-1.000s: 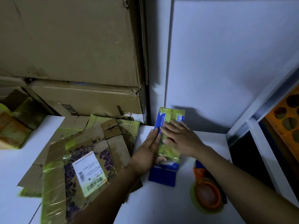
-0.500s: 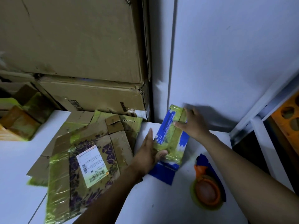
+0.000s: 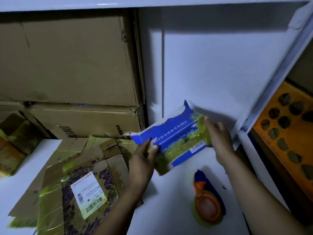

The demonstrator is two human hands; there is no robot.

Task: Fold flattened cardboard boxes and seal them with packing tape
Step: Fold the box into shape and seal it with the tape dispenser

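Note:
A small blue-and-white box [image 3: 176,133], wrapped in yellowish tape, is lifted off the white table [image 3: 171,211] and tilted. My left hand [image 3: 144,160] grips its lower left end, thumb on top. My right hand [image 3: 218,138] holds its right end, fingers curled over the edge. A roll of packing tape in an orange-and-blue dispenser [image 3: 207,206] lies on the table below the box, near my right forearm. A flattened brown box with a white shipping label [image 3: 81,189] lies to the left, on other flattened cardboard.
Two big brown cartons [image 3: 71,65] are stacked at the back left against the white wall [image 3: 220,65]. More taped cardboard [image 3: 11,143] sits at the far left. An orange perforated crate [image 3: 288,141] stands beyond the table's right edge.
The blue box has been lifted off the table and turned sideways. The blue flap that lay under it is gone from the table. My right hand moved to the box's right end.

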